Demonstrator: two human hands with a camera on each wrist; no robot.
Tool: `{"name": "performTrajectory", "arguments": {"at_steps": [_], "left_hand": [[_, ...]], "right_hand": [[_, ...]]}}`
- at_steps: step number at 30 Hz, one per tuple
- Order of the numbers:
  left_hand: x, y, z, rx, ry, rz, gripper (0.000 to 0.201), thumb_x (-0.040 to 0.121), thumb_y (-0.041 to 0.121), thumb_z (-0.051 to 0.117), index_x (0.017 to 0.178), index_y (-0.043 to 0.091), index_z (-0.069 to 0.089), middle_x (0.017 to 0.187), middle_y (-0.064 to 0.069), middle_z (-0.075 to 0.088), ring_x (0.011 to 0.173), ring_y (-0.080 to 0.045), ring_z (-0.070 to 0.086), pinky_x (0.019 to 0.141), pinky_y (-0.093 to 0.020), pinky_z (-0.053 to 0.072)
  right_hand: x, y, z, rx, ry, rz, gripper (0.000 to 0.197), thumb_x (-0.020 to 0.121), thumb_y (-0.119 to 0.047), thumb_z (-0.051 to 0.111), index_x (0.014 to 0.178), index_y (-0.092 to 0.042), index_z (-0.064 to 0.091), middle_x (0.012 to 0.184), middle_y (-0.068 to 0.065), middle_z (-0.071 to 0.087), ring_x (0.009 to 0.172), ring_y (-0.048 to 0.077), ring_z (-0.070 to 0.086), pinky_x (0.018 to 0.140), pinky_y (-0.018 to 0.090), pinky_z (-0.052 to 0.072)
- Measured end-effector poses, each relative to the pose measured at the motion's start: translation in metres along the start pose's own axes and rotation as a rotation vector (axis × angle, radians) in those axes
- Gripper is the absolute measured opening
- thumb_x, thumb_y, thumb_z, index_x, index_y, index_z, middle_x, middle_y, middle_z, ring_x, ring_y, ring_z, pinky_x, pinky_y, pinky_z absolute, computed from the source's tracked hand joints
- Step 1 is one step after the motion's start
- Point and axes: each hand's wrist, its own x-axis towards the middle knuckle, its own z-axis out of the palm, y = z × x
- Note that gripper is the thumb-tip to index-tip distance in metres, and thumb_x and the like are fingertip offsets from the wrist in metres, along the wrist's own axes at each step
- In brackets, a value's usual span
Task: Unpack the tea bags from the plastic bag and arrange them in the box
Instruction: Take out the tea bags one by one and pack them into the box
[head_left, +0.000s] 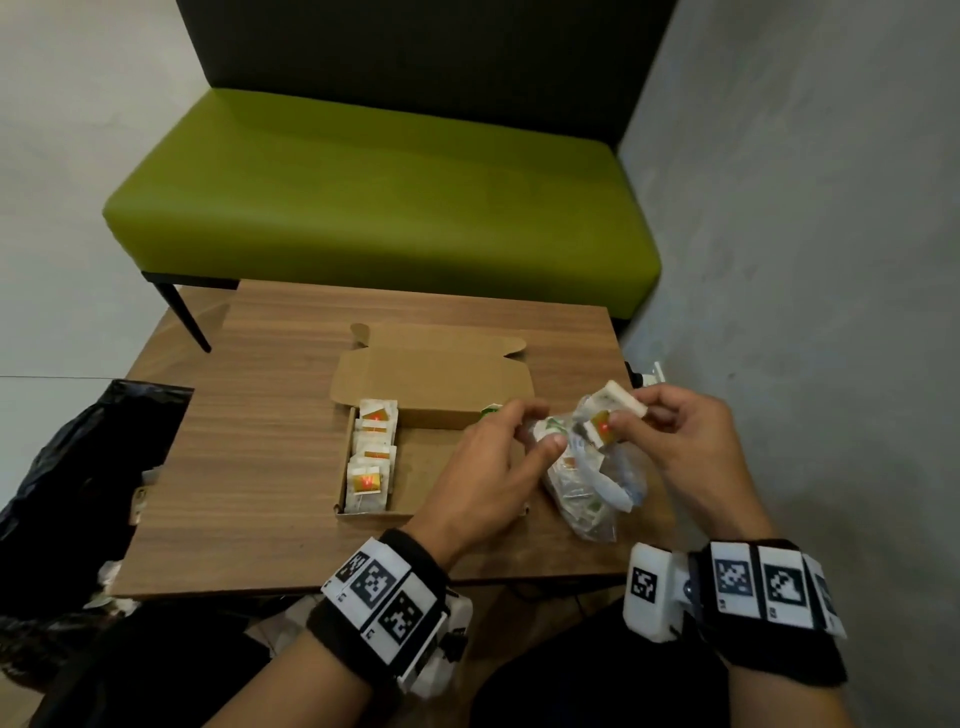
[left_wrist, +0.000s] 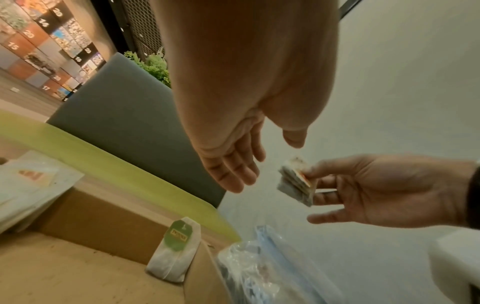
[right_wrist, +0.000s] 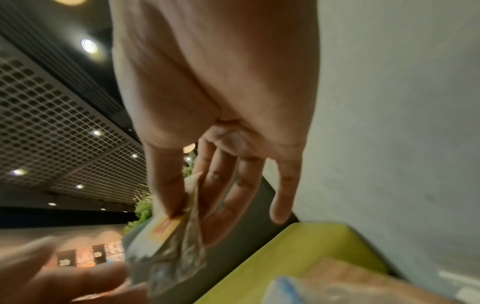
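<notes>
An open cardboard box (head_left: 441, 417) lies on the wooden table (head_left: 260, 467). Several orange-tagged tea bags (head_left: 371, 457) fill its left end. A green-tagged tea bag (left_wrist: 176, 248) leans in its far right corner. Right of the box lies the crumpled clear plastic bag (head_left: 587, 488), with more tea bags inside. My right hand (head_left: 623, 415) hovers above it and pinches a small stack of orange-tagged tea bags (left_wrist: 296, 183) between thumb and fingers. My left hand (head_left: 530, 426) hangs over the box's right end, fingers relaxed and holding nothing, close to the stack.
A green bench (head_left: 379, 197) with a dark back stands behind the table. A black rubbish bag (head_left: 67, 467) sits at the table's left edge. A grey wall (head_left: 805, 260) runs along the right. A small white object (head_left: 649, 374) is at the table's right edge.
</notes>
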Motion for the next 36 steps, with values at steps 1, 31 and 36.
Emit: {"name": "performTrajectory", "arguments": {"at_steps": [1,31,36], "left_hand": [[0.000,-0.001,-0.003,-0.037,-0.014,0.002,0.044,0.096,0.045,0.055,0.135,0.026,0.051,0.122,0.015,0.061,0.106,0.001,0.056,0.083,-0.024,0.050],[-0.018,-0.065,-0.068,-0.438,0.262,-0.180,0.010,0.093,0.016,0.067,0.100,0.016,0.073,0.090,0.000,0.076,0.070,-0.017,0.071,0.061,-0.023,0.053],[-0.021,-0.074,-0.087,-0.055,0.404,-0.252,0.028,0.092,0.028,0.067,0.119,0.022,0.067,0.095,0.010,0.070,0.068,-0.008,0.069,0.064,-0.024,0.055]], "right_hand": [[-0.002,-0.005,0.008,0.028,-0.096,-0.018,0.016,0.083,-0.001,0.073,0.098,-0.004,0.071,0.089,0.009,0.077,0.082,0.017,0.075,0.071,0.026,0.059],[0.008,0.018,0.144,0.072,-0.288,0.058,0.009,0.079,-0.015,0.082,0.083,-0.017,0.073,0.076,0.006,0.073,0.063,0.016,0.064,0.065,0.034,0.054],[0.020,0.030,0.149,-0.029,-0.160,0.076,0.009,0.082,-0.022,0.081,0.080,-0.017,0.073,0.071,0.000,0.070,0.061,0.012,0.059,0.058,0.030,0.049]]}}
